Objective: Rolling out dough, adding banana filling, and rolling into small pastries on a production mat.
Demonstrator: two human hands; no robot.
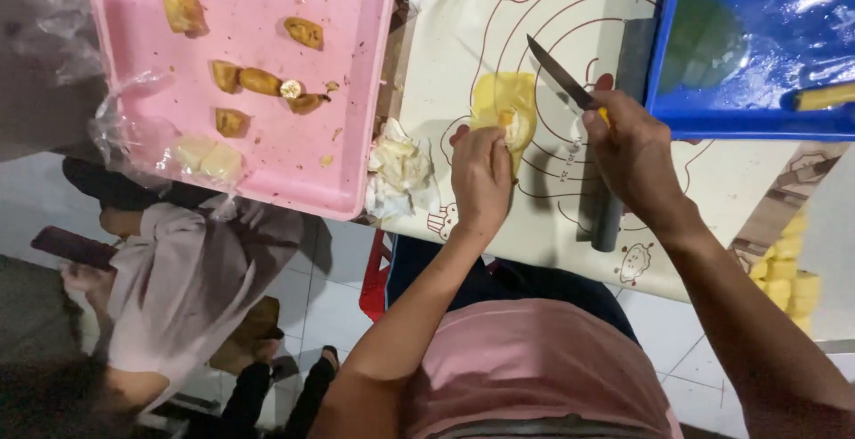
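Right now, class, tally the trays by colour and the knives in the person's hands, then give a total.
Pink tray: 1
Blue tray: 1
Knife, held in the right hand: 1
Total: 3

A pale table (pixel 712 199) runs across the far side; white floor tiles (pixel 334 305) lie near, dimmer at left.

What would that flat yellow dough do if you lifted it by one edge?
The yellow dough sheet looks thin and soft, so it would probably droop and stretch. The left hand presses it flat, which suggests it dents easily. It might also cling to the mat.
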